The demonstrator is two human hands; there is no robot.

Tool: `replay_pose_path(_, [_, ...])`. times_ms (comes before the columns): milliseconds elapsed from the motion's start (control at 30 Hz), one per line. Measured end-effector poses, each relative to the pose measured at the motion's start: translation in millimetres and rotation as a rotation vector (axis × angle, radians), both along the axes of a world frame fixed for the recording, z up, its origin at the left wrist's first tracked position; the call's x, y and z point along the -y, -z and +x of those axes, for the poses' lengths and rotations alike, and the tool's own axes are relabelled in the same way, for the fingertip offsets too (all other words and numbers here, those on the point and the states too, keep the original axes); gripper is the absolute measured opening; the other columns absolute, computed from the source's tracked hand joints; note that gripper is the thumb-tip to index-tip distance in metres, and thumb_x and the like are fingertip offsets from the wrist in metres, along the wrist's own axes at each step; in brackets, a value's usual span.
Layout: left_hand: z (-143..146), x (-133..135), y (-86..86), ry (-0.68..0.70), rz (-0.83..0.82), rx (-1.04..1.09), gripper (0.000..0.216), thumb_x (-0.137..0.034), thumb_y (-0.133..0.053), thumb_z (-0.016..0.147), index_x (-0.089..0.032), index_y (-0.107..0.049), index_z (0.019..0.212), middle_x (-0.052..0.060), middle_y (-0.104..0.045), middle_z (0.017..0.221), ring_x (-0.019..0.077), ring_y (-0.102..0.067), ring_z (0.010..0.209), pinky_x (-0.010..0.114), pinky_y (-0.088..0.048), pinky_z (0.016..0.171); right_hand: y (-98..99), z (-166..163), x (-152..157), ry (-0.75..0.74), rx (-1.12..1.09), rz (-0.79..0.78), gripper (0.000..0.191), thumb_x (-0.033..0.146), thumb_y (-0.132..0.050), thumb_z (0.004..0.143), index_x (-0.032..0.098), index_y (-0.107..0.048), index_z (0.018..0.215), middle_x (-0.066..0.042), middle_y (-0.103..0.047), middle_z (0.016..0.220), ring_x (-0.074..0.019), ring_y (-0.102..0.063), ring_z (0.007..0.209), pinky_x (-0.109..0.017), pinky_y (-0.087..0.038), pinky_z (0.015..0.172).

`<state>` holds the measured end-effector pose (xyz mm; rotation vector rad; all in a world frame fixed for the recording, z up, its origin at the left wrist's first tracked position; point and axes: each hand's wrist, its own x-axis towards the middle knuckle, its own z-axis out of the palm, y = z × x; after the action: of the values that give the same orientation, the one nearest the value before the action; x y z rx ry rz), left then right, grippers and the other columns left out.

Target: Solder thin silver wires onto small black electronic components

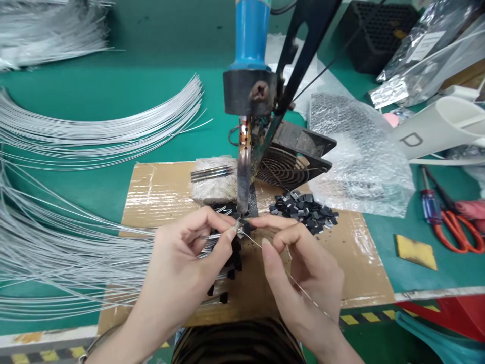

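My left hand pinches the end of a thin white wire between thumb and forefinger, just under the tip of a fixed soldering iron. What sits at the pinched end is too small to make out. My right hand has its fingers curled around a thin silvery solder wire, which runs up toward the iron's tip. The right forefinger reaches close to my left fingertips. Beneath my hands lie several wires with black pieces on their ends, partly hidden by the left hand.
White wire bundles spread across the left side. A cardboard sheet carries a pile of small black pieces. Behind the iron stands a black fan. Bubble wrap, orange-handled scissors and a yellow sponge lie rightward.
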<state>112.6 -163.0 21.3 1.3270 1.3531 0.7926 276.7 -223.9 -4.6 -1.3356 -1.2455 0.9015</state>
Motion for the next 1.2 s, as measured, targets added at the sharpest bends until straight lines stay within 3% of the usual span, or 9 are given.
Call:
replay_pose_path(167, [2.3,-2.7,-1.4,-0.021,0.042,0.015,0.012,-0.012,-0.074,0.083,-0.021,-0.073,0.075,-0.003,-0.08,0.083,0.0083,-0.07,0.071,0.012,-0.053,0.065,-3.0,-3.7,-2.5,0.01,-0.019,-0.028,0.025,0.004,-0.064,0.093,0.026,-0.054,0.087,0.0,-0.078,0.124,-0.0166,-0.074,0.12,-0.026,-0.055,0.1])
replay_pose_path(567, [7.6,-10.6,-4.2,-0.047,0.051,0.008,0.012,-0.012,-0.076,0.081,-0.021,-0.073,0.073,-0.003,-0.077,0.076,0.0081,-0.073,0.072,0.009,-0.054,0.066,-5.8,-5.4,-10.8,0.069,-0.074,-0.045,0.022,0.009,-0.064,0.094,0.026,-0.057,0.082,-0.003,-0.08,0.123,-0.0208,-0.075,0.118,-0.034,-0.057,0.102])
replay_pose_path(900, [7.7,-13.0,-7.0,-0.056,0.074,-0.021,0.015,-0.01,-0.074,0.08,-0.022,-0.074,0.072,-0.005,-0.074,0.074,0.0051,-0.067,0.064,0.008,-0.05,0.06,-7.3,-5.1,-11.7,0.071,-0.08,-0.034,0.022,0.009,-0.064,0.094,0.026,-0.057,0.082,-0.002,-0.08,0.122,-0.0203,-0.076,0.117,-0.033,-0.056,0.102])
replay_pose_path(1200, [6.3,-12.6,-7.8,-0.063,0.064,-0.029,0.012,-0.012,-0.075,0.08,-0.021,-0.074,0.073,-0.002,-0.077,0.08,0.0079,-0.071,0.068,0.011,-0.052,0.061,-9.6,-6.3,-12.2,0.089,-0.083,-0.033,0.022,0.009,-0.064,0.095,0.025,-0.058,0.081,-0.003,-0.081,0.12,-0.0204,-0.076,0.116,-0.034,-0.057,0.101])
